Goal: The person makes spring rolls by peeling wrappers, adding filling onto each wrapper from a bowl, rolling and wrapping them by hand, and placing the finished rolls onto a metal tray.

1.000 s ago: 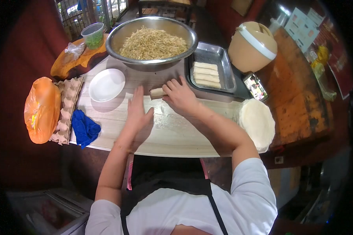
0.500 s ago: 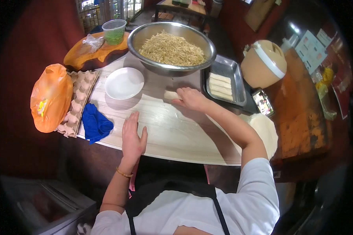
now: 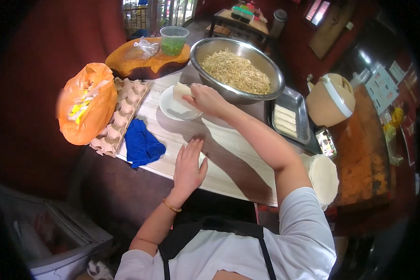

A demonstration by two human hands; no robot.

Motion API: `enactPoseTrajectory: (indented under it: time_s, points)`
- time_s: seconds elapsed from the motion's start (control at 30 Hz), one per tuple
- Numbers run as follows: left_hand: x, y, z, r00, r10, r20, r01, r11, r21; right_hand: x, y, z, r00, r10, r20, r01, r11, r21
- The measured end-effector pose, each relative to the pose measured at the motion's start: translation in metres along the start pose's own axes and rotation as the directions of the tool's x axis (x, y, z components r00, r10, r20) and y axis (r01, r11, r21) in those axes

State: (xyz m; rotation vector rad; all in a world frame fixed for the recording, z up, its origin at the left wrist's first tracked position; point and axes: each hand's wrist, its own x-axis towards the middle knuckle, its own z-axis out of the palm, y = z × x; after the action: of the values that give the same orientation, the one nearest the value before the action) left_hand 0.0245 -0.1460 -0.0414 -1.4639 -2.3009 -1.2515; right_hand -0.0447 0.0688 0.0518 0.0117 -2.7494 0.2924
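My right hand [image 3: 208, 99] grips a pale spring roll [image 3: 181, 93] by one end, over a white shallow dish [image 3: 169, 110]. Whether the roll touches the dish I cannot tell. My left hand [image 3: 189, 167] lies flat on the pale tabletop [image 3: 227, 164] near its front edge, fingers stretched out and holding nothing. Behind the right hand stands a large steel bowl [image 3: 276, 89] heaped with what look like bean sprouts [image 3: 235, 70]. Several finished rolls [image 3: 285, 120] lie side by side in a metal tray [image 3: 305, 122] to the right.
A blue cloth [image 3: 143, 143], an egg carton [image 3: 126, 109] and an orange plastic bag [image 3: 88, 105] occupy the left side. A wooden board [image 3: 126, 58] carries a tub of chopped greens [image 3: 173, 43]. Round wrappers [image 3: 324, 179], a phone [image 3: 326, 143] and a tan jug [image 3: 329, 100] stand right.
My right hand has carried the roll from the tabletop leftward and away from me to the white dish. The left hand stays flat near the front edge. The camera view has shifted.
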Motion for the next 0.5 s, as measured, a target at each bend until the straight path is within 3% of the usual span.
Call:
enactPoseTrajectory:
  time_s: [0.5]
  points:
    - [0.001,0.001,-0.003,1.0,0.018,0.017,-0.017,0.999,-0.03,0.015,-0.001,0.041,0.997,0.01,0.07,0.004,0.979,-0.202]
